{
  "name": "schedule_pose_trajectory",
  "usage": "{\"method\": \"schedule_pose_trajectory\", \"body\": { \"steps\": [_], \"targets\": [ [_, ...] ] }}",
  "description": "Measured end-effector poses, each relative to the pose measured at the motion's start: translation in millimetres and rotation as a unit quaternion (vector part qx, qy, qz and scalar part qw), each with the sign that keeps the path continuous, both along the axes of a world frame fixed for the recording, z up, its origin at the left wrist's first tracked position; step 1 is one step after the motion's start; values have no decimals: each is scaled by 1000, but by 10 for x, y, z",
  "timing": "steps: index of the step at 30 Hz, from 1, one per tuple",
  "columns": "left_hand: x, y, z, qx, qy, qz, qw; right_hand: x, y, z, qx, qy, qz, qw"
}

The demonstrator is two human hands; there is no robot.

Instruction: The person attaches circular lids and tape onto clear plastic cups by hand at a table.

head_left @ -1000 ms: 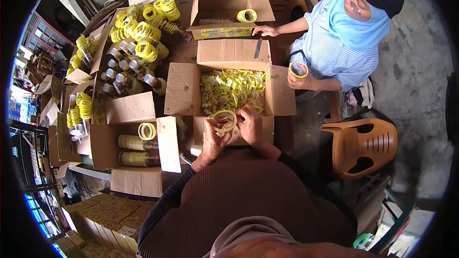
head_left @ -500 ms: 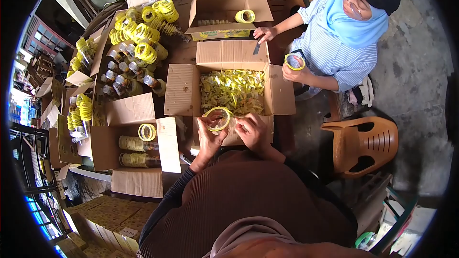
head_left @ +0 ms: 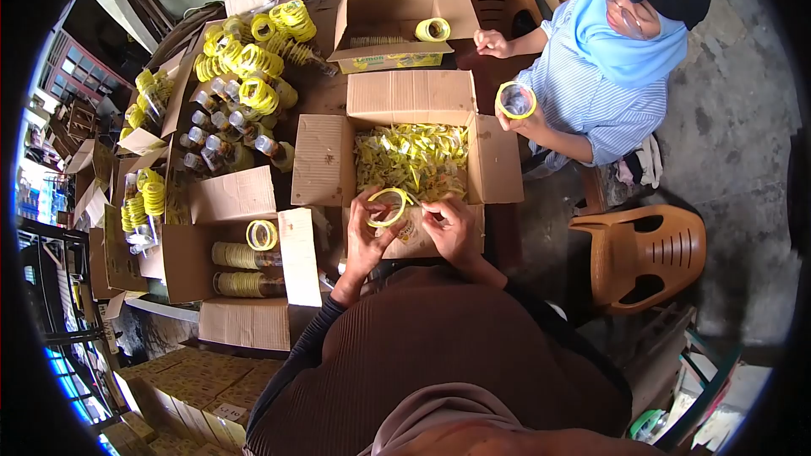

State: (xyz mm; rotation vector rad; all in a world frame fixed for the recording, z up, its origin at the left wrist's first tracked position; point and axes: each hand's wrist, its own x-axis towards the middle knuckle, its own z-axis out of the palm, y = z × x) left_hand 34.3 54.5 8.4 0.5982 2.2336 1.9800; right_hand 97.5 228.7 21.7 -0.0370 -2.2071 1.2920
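Note:
My left hand grips a yellow-rimmed clear plastic ring, its fingers closed around the left side. The ring is tilted, with its round opening facing up toward me. On its right side, my right hand is closed in a pinch close to the rim. A thin strip or sliver shows at those fingertips, too small to name. Both hands are over the near flap of an open cardboard box. Inside that box lies a heap of small yellow wrappers or strips.
Across the table a co-worker holds another yellow-rimmed ring. At left are stacked yellow rings, small capped bottles and a box of ring stacks. A lemon-print box stands behind; an orange chair is at right.
The ring in my left hand has tilted, and my right hand has shifted slightly. The co-worker's ring has risen; the blade seen earlier in their other hand no longer shows, and that hand has drawn back.

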Motion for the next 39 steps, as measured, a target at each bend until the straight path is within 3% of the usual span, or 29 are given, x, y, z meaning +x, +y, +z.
{"method": "schedule_pose_trajectory", "body": {
  "steps": [3,5,7,9,10,13,14,18,28,30,34,39],
  "targets": [
    [-15,-11,-104,9,15,-36,999,29,-55,-13,-1,-7,2,1000],
    [0,-5,-184,86,-35,-53,994,21,-62,6,27,-10,1,1000],
    [3,-13,-109,34,-24,-42,998,7,-60,16,56,-13,0,998],
    [-12,-25,-87,-59,66,-43,995,-5,-65,14,122,16,-2,992],
    [26,8,-40,-110,108,15,988,-8,-69,8,121,18,-2,992],
    [5,-28,-23,-185,174,36,966,-7,-52,16,142,42,-24,989],
    [4,0,-36,-140,184,55,971,-2,-50,47,163,51,-21,985],
    [58,51,40,-173,251,73,950,-5,-55,42,215,72,-27,974],
    [139,123,12,-161,234,43,958,-70,-67,73,212,56,-40,975],
    [144,124,-4,-164,246,32,955,-105,-20,27,133,-38,-42,989],
    [115,105,-4,-155,216,50,963,-120,29,16,21,-10,-58,998],
    [79,78,16,-158,223,59,960,18,-30,158,131,29,-42,990]
  ]
}}
